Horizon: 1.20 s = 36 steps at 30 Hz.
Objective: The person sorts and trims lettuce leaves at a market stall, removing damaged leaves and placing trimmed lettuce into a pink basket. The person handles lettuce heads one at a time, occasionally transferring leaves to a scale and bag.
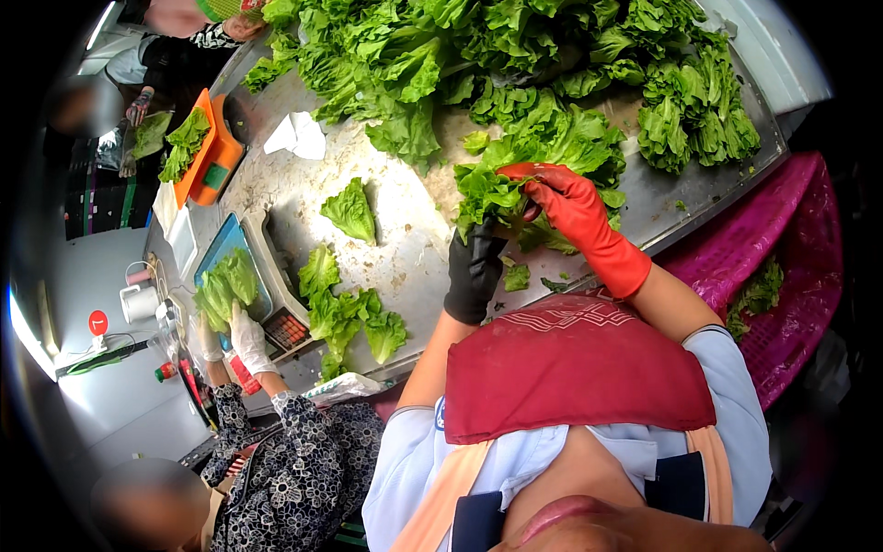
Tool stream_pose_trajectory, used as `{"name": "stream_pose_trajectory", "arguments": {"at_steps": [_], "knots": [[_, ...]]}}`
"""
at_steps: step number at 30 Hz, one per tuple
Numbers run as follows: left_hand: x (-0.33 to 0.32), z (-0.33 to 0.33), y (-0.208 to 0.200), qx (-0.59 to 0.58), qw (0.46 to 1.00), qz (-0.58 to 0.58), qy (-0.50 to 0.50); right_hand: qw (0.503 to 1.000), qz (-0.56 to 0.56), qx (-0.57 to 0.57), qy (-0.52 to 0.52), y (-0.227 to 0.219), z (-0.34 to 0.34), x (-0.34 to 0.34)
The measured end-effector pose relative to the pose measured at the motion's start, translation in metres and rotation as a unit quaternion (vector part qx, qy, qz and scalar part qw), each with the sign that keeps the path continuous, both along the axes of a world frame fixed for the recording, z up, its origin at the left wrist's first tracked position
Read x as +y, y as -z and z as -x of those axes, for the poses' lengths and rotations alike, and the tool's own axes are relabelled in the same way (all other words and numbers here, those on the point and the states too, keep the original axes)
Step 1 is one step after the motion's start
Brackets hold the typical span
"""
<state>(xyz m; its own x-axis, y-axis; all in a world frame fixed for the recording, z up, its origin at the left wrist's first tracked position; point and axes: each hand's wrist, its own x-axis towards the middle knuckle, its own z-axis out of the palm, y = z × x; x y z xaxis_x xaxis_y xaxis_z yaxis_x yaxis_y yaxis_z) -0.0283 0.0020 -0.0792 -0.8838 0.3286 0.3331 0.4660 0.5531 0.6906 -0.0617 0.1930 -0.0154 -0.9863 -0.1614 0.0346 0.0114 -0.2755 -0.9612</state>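
My left hand (474, 270), in a black glove, grips the base of a head of green leafy lettuce (483, 193) from below. In a long red rubber glove, my right hand (575, 207) closes on the leaves of the same lettuce from the right. Something small and dark shows under its fingers, too hidden to name. Just beyond both hands, more loose lettuce (561, 133) lies on the metal table (405, 198). A single cut piece of lettuce (351, 212) rests to the left. Small leaf scraps (517, 277) lie beside my left hand.
A big lettuce heap (414, 55) covers the table's far side. At left, a co-worker's gloved hands (248, 340) hold lettuce over a blue-topped scale (235, 244). An orange tray (216, 156) stands farther back. A magenta crate (782, 276) sits at my right, below the table edge.
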Motion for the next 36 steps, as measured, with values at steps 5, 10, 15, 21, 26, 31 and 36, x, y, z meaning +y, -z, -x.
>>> {"name": "stream_pose_trajectory", "arguments": {"at_steps": [5,10,15,21,26,31,36], "knots": [[0.002,-0.004,-0.003,-0.068,0.998,0.014,0.009,0.994,0.041,-0.096,-0.022,-0.002,-0.007,0.008],[0.006,-0.005,0.013,-0.186,0.943,-0.274,-0.033,0.996,0.034,-0.077,0.009,-0.009,-0.001,0.011],[0.007,-0.007,-0.015,-0.15,0.986,-0.067,-0.015,0.959,-0.276,-0.058,-0.005,-0.008,-0.003,0.001],[0.016,-0.011,-0.009,-0.276,0.905,-0.323,0.008,0.973,-0.153,-0.173,-0.029,-0.001,-0.007,0.0],[0.013,-0.007,-0.028,-0.101,0.987,-0.101,0.072,0.984,-0.173,-0.024,-0.033,0.018,-0.008,0.011],[-0.012,0.004,-0.036,-0.004,0.999,-0.008,0.043,0.93,-0.259,0.258,-0.043,0.017,-0.005,0.02],[-0.004,0.003,-0.051,-0.093,0.993,-0.043,0.052,0.957,-0.189,0.221,-0.023,0.016,-0.008,0.017]]}}
